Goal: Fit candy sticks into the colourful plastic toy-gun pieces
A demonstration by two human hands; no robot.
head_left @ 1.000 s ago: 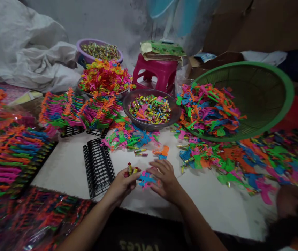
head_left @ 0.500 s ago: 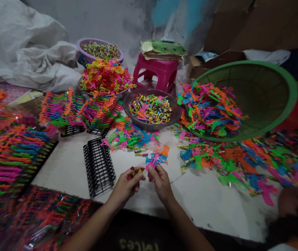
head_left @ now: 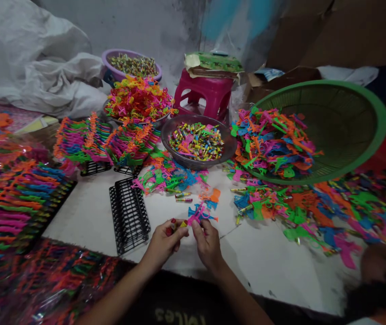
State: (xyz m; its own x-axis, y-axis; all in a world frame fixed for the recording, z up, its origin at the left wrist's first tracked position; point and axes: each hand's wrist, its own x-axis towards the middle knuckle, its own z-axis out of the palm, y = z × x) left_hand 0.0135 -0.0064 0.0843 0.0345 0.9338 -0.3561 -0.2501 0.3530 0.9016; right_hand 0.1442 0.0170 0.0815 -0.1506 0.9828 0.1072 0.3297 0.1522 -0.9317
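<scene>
My left hand [head_left: 161,246] is closed around a few small, colourfully wrapped tubes [head_left: 171,229], with red and yellow ends showing above the fingers. Beside it, my right hand [head_left: 210,246] pinches a pink plastic toy gun [head_left: 197,214]. One end of the gun is close to a tube end at my left fingertips; whether they touch I cannot tell. Just beyond lie a blue toy gun [head_left: 212,216] and an orange one [head_left: 215,196], with loose wrapped tubes [head_left: 183,199] near them. A black grid rack [head_left: 130,219] stands left of my hands.
A bowl of tubes [head_left: 166,143] sits mid-table, with a green basket [head_left: 379,122] of toy guns to its right. Filled racks [head_left: 26,198] line the left. Behind are a pink stool [head_left: 206,88] and a purple basin [head_left: 106,61]. Someone's arm [head_left: 379,266] shows at right.
The pink toy gun has turned and shifted slightly, its near end now closer to the tubes in my left hand. Both hands stay in nearly the same place.
</scene>
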